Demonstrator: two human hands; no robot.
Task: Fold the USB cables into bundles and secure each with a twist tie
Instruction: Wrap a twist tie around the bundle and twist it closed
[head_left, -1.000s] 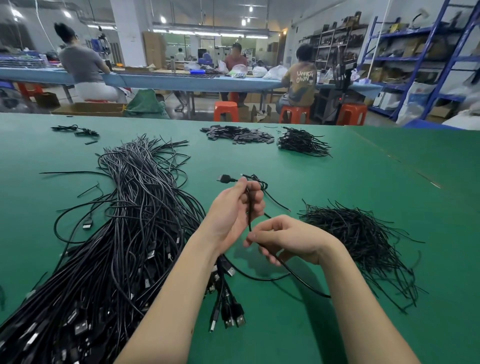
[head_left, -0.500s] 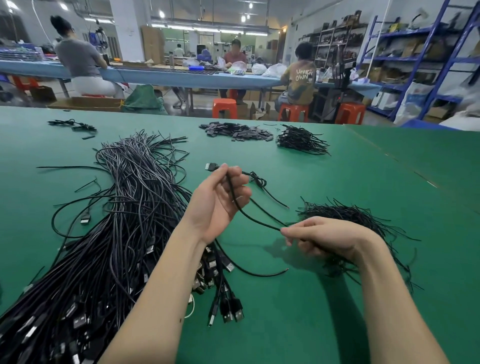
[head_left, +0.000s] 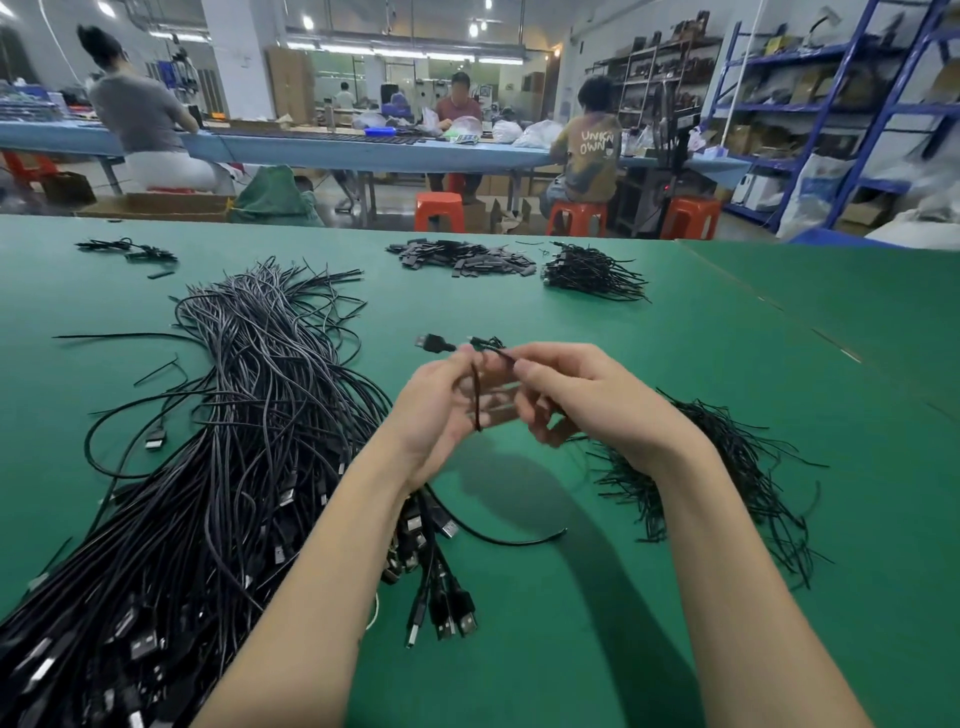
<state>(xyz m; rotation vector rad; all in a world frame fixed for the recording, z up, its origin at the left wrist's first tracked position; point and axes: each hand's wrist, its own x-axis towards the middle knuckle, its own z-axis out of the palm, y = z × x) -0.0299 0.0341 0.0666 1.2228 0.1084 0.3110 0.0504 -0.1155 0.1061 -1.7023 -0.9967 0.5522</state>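
USB cable (head_left: 475, 397) loops between both hands above green table (head_left: 675, 364) | left hand (head_left: 441, 410) grips loop, plug (head_left: 430, 343) pokes far-left | right hand (head_left: 582, 400) pinches strand

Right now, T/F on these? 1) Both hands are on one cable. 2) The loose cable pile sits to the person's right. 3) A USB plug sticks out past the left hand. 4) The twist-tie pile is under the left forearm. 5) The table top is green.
1) True: left hand and right hand hold one USB cable.
2) False: the cable pile lies on the left.
3) True: the USB plug pokes out beyond it.
4) False: the twist ties lie by the right forearm.
5) True: the table is green.
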